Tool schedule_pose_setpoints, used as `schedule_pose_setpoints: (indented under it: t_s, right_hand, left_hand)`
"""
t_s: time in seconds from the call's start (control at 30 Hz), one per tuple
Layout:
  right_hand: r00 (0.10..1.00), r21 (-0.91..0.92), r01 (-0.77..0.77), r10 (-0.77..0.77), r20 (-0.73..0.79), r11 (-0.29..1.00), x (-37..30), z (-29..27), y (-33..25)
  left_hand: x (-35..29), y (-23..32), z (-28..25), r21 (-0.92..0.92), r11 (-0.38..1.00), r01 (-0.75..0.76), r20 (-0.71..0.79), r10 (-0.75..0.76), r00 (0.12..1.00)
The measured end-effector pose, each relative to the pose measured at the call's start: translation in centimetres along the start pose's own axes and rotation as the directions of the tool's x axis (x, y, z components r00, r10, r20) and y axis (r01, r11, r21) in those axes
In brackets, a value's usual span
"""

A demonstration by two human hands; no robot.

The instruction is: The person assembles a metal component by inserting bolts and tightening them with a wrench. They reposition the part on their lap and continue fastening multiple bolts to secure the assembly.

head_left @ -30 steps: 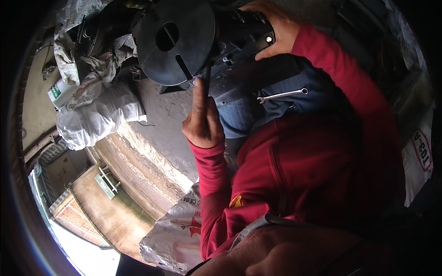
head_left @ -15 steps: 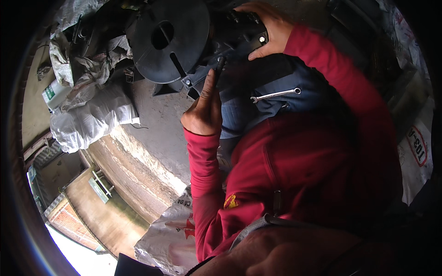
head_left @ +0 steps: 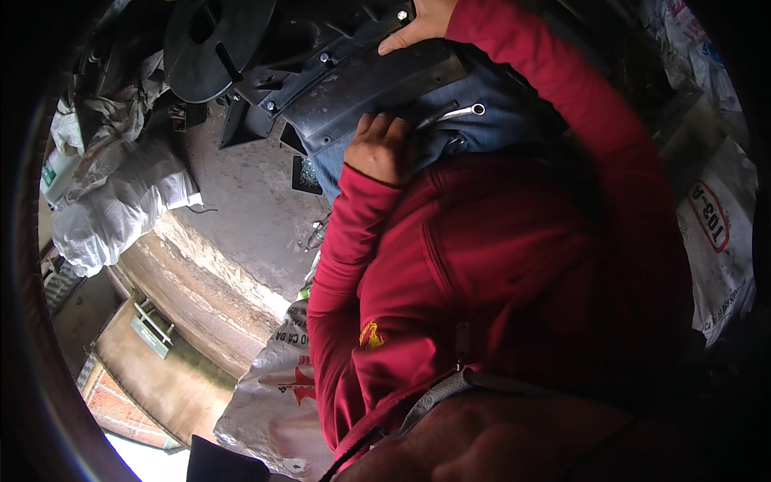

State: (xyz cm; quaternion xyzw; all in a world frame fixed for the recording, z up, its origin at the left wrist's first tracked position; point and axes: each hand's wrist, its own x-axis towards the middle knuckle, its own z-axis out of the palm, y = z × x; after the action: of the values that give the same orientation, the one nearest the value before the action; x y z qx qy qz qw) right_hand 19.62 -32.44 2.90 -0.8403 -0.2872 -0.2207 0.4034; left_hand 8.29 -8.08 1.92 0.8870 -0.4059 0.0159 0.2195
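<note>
A black metal assembly with a round slotted disc (head_left: 213, 48) and a long bolted plate (head_left: 361, 88) rests over my lap at the top. My right hand (head_left: 426, 22) grips the plate's far right edge, thumb on top near a bolt (head_left: 402, 16); its other fingers are partly out of view. My left hand (head_left: 377, 151) is curled low at the plate's near edge, over my blue trousers. Just right of its fingers lie a silver combination wrench (head_left: 475, 110), ring end showing, and a thin dark rod-like piece beside it. What the left fingers hold is hidden.
A small black tray of shiny small hardware (head_left: 306, 174) sits on the concrete floor (head_left: 249, 209) at left. White plastic sacking (head_left: 120, 209) lies farther left. Printed sacks lie at lower left (head_left: 273, 386) and right (head_left: 715, 265). A raised ledge borders the floor.
My left hand has come down from a bolt on the assembly to beside the wrench on my lap. The assembly appears higher and farther left as the view shifted. My right hand still holds its edge.
</note>
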Motion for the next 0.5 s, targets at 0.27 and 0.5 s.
schedule_pose_setpoints:
  t_s: [0.27, 0.5]
  right_hand:
    - [0.997, -0.172, -0.045, 0.033, -0.069, 0.984, -1.5, -3.1, -1.7]
    - [0.976, -0.103, -0.192, 0.201, 0.079, 0.976, -5.4, -5.7, -1.7]
  left_hand:
    - [-0.7, 1.0, 3.3, -0.092, 0.981, 0.170, 0.037, -0.167, 0.985]
    - [-2.6, 2.6, 1.2, -0.160, 0.975, 0.157, 0.232, -0.117, 0.966]
